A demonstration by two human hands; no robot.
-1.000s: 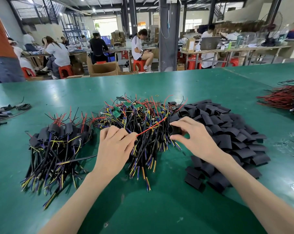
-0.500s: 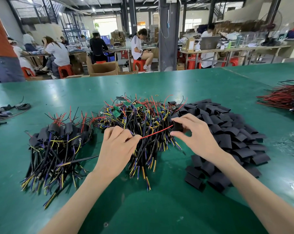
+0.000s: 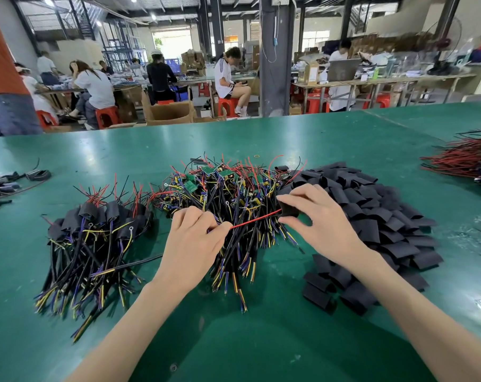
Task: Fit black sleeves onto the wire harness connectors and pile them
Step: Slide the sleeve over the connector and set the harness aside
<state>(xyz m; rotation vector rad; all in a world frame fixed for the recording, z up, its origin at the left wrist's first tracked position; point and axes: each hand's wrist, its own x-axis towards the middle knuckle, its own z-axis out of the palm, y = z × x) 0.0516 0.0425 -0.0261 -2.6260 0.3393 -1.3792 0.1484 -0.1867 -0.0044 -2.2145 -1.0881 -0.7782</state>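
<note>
Left hand (image 3: 189,244) pinches a red wire (image 3: 254,222) right over the tangled heap of bare harnesses (image 3: 234,194). The wire runs taut to the right hand (image 3: 322,224), fingers and thumb clamped on a black sleeve (image 3: 287,212) at the heap's right edge. Loose sleeves (image 3: 385,221) lie just right of the heap, the finished sleeved pile (image 3: 96,238) to its left.

A black sleeve (image 3: 287,211) sits pinched in the right hand (image 3: 322,219), and a red wire (image 3: 253,222) runs taut from it to the left hand (image 3: 191,244), which pinches the other end. Beneath them the unsleeved harnesses (image 3: 234,197) lie heaped (green boards (image 3: 207,170) at the far end, stripped tips nearest). To their left are piled the sleeved harnesses (image 3: 96,232), and to their right spread the loose flat black sleeves (image 3: 380,216).
</note>
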